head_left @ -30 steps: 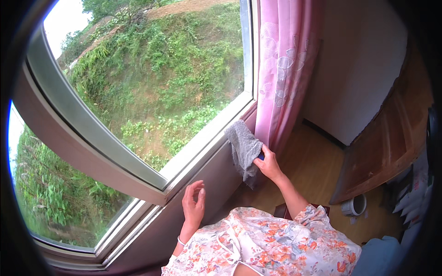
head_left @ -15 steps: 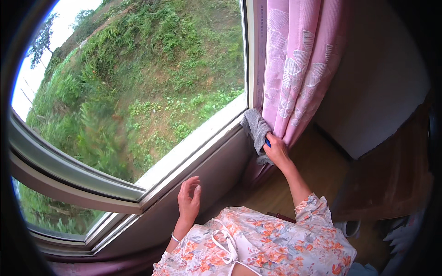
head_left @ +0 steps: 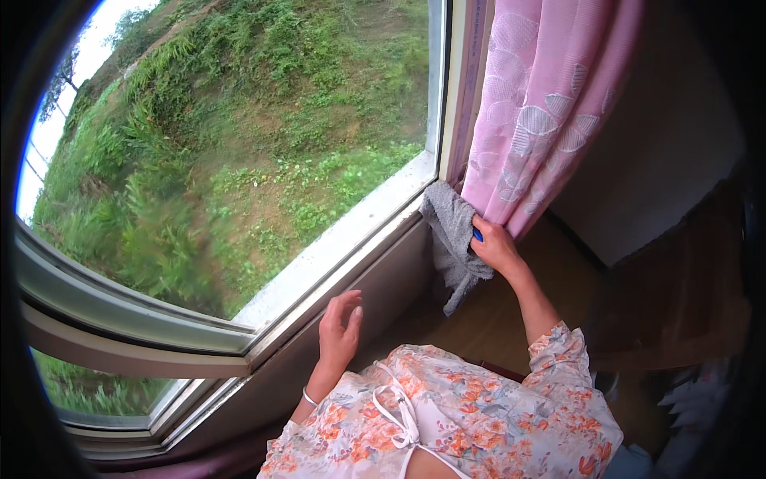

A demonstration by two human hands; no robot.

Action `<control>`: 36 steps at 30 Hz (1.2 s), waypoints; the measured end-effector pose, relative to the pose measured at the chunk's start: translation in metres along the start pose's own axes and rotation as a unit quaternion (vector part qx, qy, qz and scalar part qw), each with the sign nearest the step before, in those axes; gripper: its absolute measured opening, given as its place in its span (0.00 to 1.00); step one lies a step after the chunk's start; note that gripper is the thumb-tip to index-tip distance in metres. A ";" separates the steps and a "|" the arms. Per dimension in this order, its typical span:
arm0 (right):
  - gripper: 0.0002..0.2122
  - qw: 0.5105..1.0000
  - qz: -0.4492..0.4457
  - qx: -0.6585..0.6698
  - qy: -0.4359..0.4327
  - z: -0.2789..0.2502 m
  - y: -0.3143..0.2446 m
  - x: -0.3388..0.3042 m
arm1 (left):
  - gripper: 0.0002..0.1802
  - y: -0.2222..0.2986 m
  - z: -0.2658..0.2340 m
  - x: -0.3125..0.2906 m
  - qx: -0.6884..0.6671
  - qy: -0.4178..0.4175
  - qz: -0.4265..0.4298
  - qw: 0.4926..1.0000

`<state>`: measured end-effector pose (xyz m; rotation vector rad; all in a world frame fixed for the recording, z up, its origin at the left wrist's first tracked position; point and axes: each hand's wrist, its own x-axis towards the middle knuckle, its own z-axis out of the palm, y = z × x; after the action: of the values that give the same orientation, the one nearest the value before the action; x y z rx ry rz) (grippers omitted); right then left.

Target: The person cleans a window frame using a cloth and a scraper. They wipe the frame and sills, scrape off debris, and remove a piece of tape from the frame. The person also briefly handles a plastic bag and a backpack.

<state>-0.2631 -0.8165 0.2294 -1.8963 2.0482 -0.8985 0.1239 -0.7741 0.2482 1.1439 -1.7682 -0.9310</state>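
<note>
My right hand (head_left: 497,249) is closed round a small blue object (head_left: 477,235), perhaps a handle, mostly hidden by my fingers. A grey towelling cloth (head_left: 451,211) is bunched at the same hand. Its upper end lies against the corner of the window frame (head_left: 447,152), and its lower end hangs below the sill. My left hand (head_left: 339,329), with a white bracelet at the wrist, is held up near the inner edge of the windowsill (head_left: 343,243). Its fingers are loosely bent and apart, with nothing in them.
A pink curtain (head_left: 527,104) with leaf patterns hangs right beside my right hand. The sliding window sash (head_left: 136,295) stands at the left, and a green slope shows outside. Dark brown furniture (head_left: 678,295) is at the right, above a wooden floor (head_left: 431,335).
The view has shifted a little. My right hand has moved slightly right, and the cloth now hangs more spread out below it. The left hand keeps its bent, empty pose.
</note>
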 end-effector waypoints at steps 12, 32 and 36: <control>0.20 0.949 0.072 0.233 -0.199 -0.020 -0.019 0.029 | 0.15 -0.043 -0.015 -0.018 -0.113 -0.049 -0.027 0.992; 0.16 0.980 -0.041 0.021 -0.195 -0.036 0.002 0.036 | 0.15 -0.021 0.035 0.031 -0.156 -0.046 -0.069 0.984; 0.14 0.982 -0.004 -0.034 -0.187 -0.048 -0.017 0.047 | 0.17 -0.004 0.060 0.063 -0.083 -0.110 -0.017 0.990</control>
<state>-0.2820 -0.8478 0.2882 -1.9329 1.8642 -0.4316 0.0545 -0.8250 0.2357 0.9972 -1.8097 -1.2414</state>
